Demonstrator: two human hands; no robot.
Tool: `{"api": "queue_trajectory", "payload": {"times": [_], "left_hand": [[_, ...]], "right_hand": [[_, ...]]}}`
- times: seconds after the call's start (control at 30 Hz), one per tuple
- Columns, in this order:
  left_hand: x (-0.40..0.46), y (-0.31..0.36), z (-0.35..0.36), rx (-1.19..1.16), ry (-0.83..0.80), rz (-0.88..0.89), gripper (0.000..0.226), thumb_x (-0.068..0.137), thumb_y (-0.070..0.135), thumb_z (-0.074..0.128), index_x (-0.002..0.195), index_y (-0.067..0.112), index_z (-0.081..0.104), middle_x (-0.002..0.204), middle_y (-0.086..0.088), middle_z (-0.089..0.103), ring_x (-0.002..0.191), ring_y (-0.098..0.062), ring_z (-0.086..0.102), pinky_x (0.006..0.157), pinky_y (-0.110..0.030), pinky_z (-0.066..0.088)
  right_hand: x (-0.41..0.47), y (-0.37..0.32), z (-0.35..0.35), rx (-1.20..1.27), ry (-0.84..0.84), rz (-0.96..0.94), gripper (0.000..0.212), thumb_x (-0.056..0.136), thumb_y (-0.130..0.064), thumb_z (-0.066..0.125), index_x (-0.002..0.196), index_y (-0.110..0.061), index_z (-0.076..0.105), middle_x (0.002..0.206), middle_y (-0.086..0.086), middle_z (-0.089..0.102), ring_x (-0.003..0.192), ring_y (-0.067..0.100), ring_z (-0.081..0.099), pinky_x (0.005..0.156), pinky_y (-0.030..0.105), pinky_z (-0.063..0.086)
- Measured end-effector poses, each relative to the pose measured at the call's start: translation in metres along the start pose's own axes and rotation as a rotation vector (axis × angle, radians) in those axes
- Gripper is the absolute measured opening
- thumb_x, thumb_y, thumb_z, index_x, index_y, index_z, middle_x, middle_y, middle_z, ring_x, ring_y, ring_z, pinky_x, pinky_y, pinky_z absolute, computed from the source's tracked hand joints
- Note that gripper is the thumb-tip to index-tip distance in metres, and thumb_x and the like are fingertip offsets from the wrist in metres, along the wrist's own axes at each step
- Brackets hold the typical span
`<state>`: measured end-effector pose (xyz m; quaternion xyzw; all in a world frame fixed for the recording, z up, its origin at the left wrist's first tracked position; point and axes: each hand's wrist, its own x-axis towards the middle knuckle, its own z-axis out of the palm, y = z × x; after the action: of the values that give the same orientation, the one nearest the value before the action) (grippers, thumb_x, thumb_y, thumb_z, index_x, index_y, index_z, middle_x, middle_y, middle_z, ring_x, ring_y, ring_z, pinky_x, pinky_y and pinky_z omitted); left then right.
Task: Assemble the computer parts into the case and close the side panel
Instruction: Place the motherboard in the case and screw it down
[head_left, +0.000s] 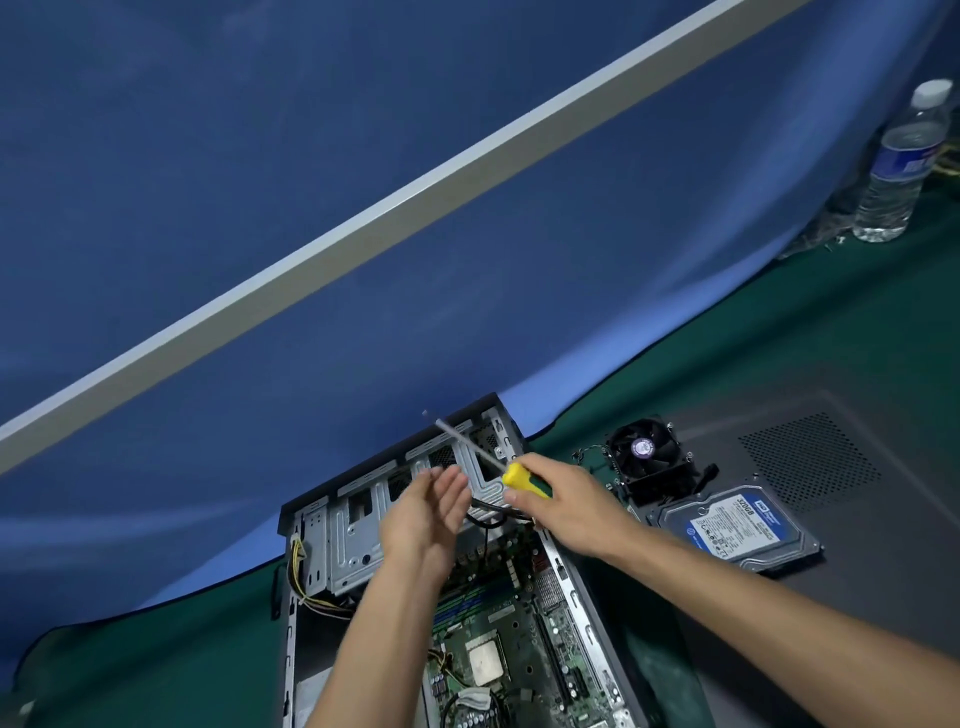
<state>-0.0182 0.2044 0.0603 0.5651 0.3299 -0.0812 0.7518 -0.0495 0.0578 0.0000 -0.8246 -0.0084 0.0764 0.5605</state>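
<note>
The open computer case (322, 519) lies on the green table cover, its green motherboard (519, 649) with a bare CPU (485, 660) showing inside. My right hand (566, 504) grips a screwdriver with a yellow-green handle (524, 480) above the case's drive cage, the metal shaft pointing up and to the left. Beside it, my left hand (426, 514) hovers with straight fingers and holds nothing. A black CPU cooler fan (649, 457) and a hard drive with a blue label (737, 525) lie to the right of the case. The grey side panel (831, 493) lies flat under them.
A clear plastic water bottle (898, 166) stands at the far right on the table. A blue backdrop with a white strip (415, 197) fills the space behind the case. Yellow and black cables (301, 577) hang at the case's left side.
</note>
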Motion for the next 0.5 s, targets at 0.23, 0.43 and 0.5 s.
{"api": "queue_trajectory", "payload": {"times": [0.23,0.43,0.5], "left_hand": [[0.009,0.012,-0.019,-0.169,-0.027,0.051,0.021,0.099,0.017,0.045,0.085,0.006,0.055,0.109,-0.017,0.061,0.082,-0.023,0.064,0.085,-0.04,0.047],[0.009,0.009,-0.029,-0.281,-0.056,-0.005,0.022,0.099,0.017,0.045,0.086,0.005,0.057,0.096,-0.013,0.065,0.085,-0.022,0.064,0.087,-0.041,0.046],[0.008,0.006,-0.031,-0.294,-0.057,0.0,0.021,0.098,0.017,0.046,0.088,0.004,0.058,0.091,-0.014,0.067,0.086,-0.023,0.064,0.088,-0.042,0.047]], "right_hand": [[-0.005,-0.003,-0.003,-0.268,-0.043,0.007,0.039,0.083,-0.067,0.051,0.106,-0.038,0.065,0.101,-0.009,0.069,0.09,0.017,0.063,0.07,0.027,0.043],[-0.004,-0.006,0.003,-0.257,-0.056,-0.002,0.036,0.084,-0.066,0.052,0.093,-0.036,0.067,0.072,-0.009,0.066,0.067,0.01,0.059,0.061,0.024,0.044],[-0.004,-0.008,0.008,-0.284,-0.058,-0.023,0.032,0.084,-0.066,0.052,0.085,-0.037,0.066,0.058,-0.011,0.056,0.056,0.005,0.051,0.052,0.023,0.035]]}}
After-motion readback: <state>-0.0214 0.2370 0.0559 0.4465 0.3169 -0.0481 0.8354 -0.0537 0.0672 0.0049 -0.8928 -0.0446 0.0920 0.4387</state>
